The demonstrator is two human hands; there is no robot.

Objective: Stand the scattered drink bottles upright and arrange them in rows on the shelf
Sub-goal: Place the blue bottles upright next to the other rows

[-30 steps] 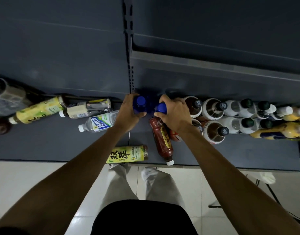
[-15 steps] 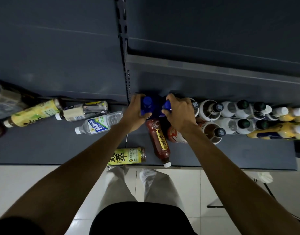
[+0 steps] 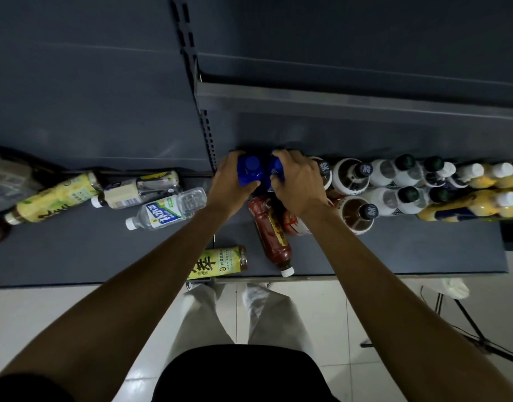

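Nearest the front edge of the shelf (image 3: 394, 256) lie two bottles not yet stood up: a yellow-labelled tea bottle (image 3: 220, 264) on its side and a dark red bottle (image 3: 274, 236) pointing its white cap toward the edge; both are loose and, by my judgement, could roll off if knocked by a forearm, so the arms should stay lifted over them. Further in, the left hand (image 3: 229, 188) wraps its grip around an upright blue bottle (image 3: 249, 171), fingers curled on its far side, thumb near. The right hand (image 3: 297, 188) closes its grip on a second blue bottle (image 3: 277, 172) just beside the first, mostly hidden under the fingers. Both sit at the back of the shelf, by the slotted upright post (image 3: 206, 134). To finish well, press the pair back together, level with the back row of white bottles (image 3: 388, 172) to the right, then let go straight upward. To the left, a clear water bottle (image 3: 168, 211) and other fallen ones remain.
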